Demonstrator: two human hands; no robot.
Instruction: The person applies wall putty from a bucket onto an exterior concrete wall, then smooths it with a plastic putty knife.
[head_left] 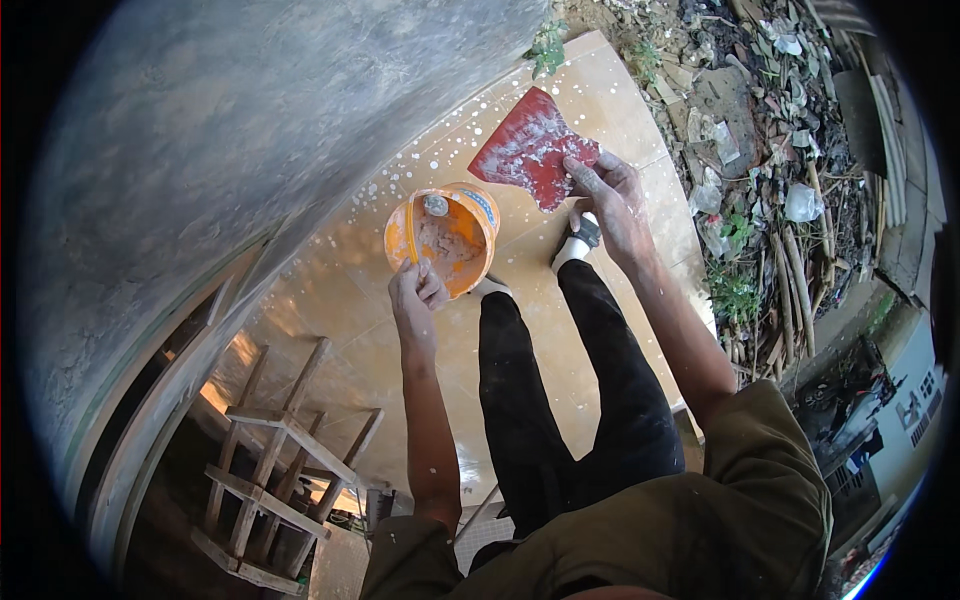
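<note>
Bucket [443,238] left of trowel [533,148]; wall [200,150] further left.

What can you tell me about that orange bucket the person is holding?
The orange bucket is small, looks like plastic, and has a pale band near its rim. It is tilted so its open mouth faces the camera, showing pale grey-pink paste smeared on the inside walls and bottom, with a small grey lump by the upper rim. The left hand grips its lower rim and holds it in the air above the tan tiled floor. Nothing else touches it; the red trowel is apart, up to its right.
</note>
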